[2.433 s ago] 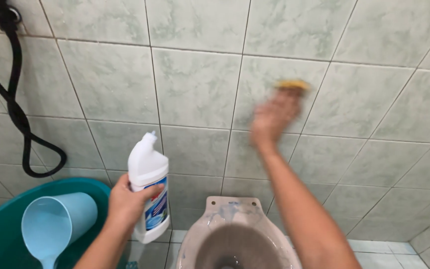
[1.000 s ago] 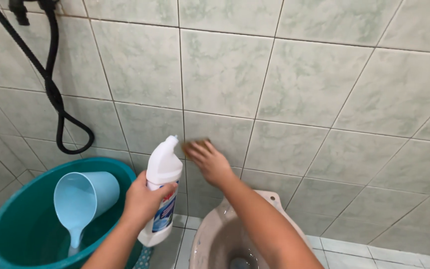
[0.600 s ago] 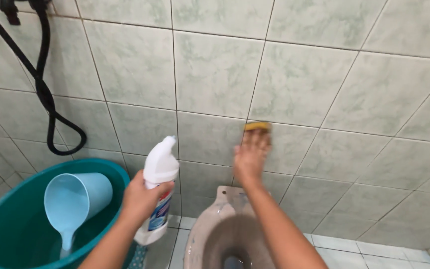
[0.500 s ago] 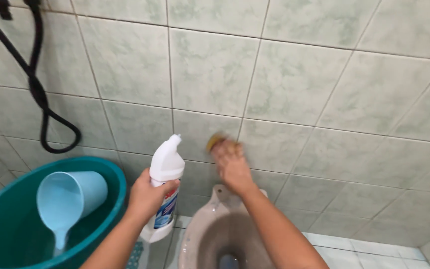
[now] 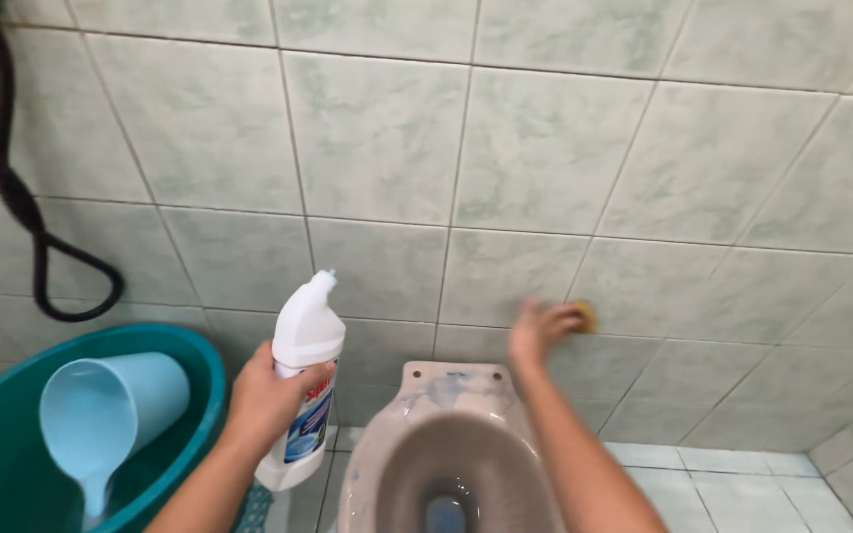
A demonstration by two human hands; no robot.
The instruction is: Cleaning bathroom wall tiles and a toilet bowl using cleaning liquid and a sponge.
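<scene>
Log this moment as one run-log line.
left hand: grips white cleaner bottle | right hand: presses yellow sponge on tiled wall | below: toilet bowl

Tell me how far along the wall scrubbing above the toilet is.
Done: nothing shows for certain; the pale green tiled wall bears no visible foam or streaks. In hand: the right hand presses a yellow sponge to a low tile, while the left hand holds the white cleaner bottle. Left: blue smears on the beige toilet bowl.
</scene>
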